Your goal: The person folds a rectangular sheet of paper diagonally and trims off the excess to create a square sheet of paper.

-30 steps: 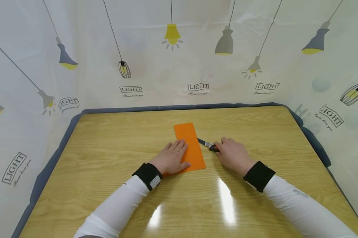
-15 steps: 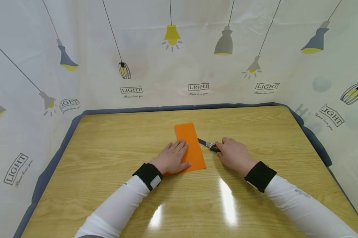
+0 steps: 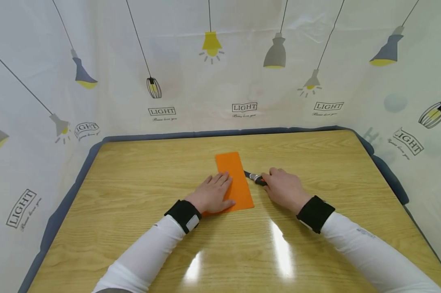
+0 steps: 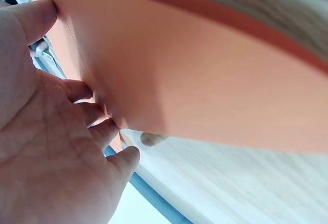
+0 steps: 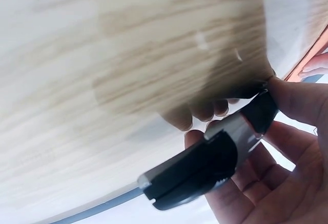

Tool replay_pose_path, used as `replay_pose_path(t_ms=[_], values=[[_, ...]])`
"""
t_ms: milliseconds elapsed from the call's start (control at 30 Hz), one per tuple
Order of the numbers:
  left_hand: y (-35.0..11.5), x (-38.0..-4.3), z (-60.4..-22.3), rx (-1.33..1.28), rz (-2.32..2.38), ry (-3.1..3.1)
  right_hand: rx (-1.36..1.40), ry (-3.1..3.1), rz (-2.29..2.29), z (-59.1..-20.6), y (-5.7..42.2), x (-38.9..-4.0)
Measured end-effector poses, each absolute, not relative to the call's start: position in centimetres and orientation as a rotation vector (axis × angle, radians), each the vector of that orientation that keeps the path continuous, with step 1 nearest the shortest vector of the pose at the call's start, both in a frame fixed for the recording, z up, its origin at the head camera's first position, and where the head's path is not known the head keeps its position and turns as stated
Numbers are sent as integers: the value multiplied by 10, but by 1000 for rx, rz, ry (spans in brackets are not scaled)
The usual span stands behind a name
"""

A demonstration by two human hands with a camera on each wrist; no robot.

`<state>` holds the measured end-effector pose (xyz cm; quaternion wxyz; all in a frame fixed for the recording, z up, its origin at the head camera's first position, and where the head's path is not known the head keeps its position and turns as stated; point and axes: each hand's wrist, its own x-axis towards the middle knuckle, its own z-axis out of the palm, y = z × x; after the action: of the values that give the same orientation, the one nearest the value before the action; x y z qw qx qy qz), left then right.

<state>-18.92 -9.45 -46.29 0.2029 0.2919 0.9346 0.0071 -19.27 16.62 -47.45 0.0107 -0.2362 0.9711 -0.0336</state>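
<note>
A bright orange sheet of paper [image 3: 239, 183] lies on the table, its long side running away from the person. My left hand [image 3: 211, 194] rests on its left part with fingers spread. In the left wrist view the paper [image 4: 195, 75] bows up beside the palm, and a crease line runs near the fingertips. My right hand [image 3: 284, 187] grips a utility knife [image 3: 260, 180] by its black handle. Its dark blade points left, with the tip right at the paper's right edge. In the right wrist view the black and silver handle [image 5: 200, 167] sits between thumb and fingers.
The wood-grain table [image 3: 151, 171] has a grey-blue padded edge [image 3: 206, 133] along the back and sides. Behind it hangs a white curtain [image 3: 191, 77] printed with lamps. Black bands [image 3: 315, 214] wrap both wrists.
My right hand has shifted slightly left and away from the person with the knife, and less of the blade shows beside the paper. The left hand and paper stay put.
</note>
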Motion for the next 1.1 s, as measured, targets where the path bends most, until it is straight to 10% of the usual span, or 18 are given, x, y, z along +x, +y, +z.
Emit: replay_pose_path(t_ms=[1100], values=[[-95,-191,-467,798,-9,2609,-673,2995,-103,-475,157,-209]])
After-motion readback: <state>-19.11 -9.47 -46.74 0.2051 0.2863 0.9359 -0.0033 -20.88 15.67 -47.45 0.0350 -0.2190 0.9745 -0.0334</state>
